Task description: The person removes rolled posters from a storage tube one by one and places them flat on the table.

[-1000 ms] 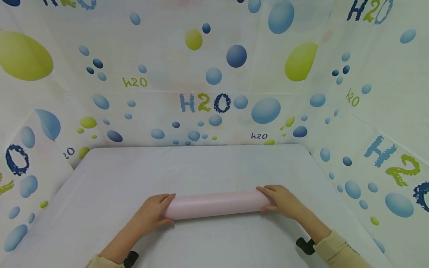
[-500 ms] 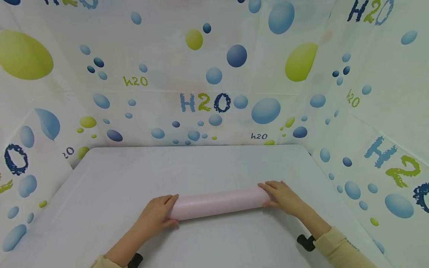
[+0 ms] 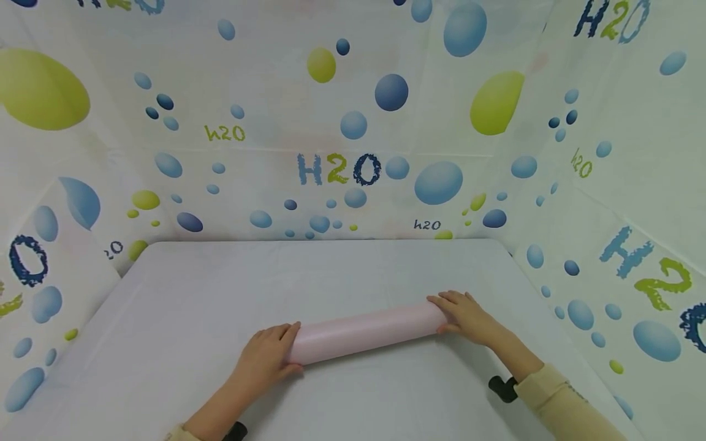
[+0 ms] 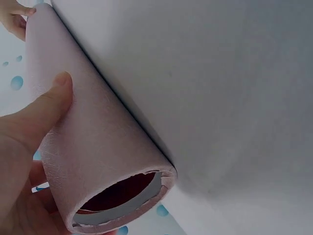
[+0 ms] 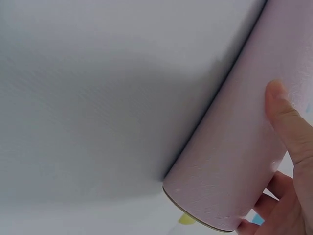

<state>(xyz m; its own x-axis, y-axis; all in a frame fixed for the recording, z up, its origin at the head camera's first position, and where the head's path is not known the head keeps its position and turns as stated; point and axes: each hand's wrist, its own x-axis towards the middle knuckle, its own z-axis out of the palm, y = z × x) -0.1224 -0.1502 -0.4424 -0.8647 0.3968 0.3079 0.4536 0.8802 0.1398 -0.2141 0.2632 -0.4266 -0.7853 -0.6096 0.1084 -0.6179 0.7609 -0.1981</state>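
A long pale pink tube (image 3: 369, 334) lies on the white table, its right end farther back than its left. The left hand (image 3: 267, 355) grips the left end, thumb on the near side and fingers over the far side. Around the right end curls the right hand (image 3: 466, 318) in the same manner. In the left wrist view the tube (image 4: 98, 122) shows a hollow, open end with a rough folded rim and a dark red inside. The right wrist view shows the tube's other end (image 5: 220, 186) from the side, with a thin edge; its opening is hidden.
The white table (image 3: 220, 275) spreads around the tube and ends at a back edge. Behind and at both sides hangs a white cloth (image 3: 265, 122) printed with blue and green bubbles and "H2O" lettering. Black wrist devices (image 3: 503, 389) sit below the sleeves (image 3: 557, 398).
The tube has turned slightly and shifted to the right: its right end moved away and its left end moved right and a little nearer. Both hands kept their grip.
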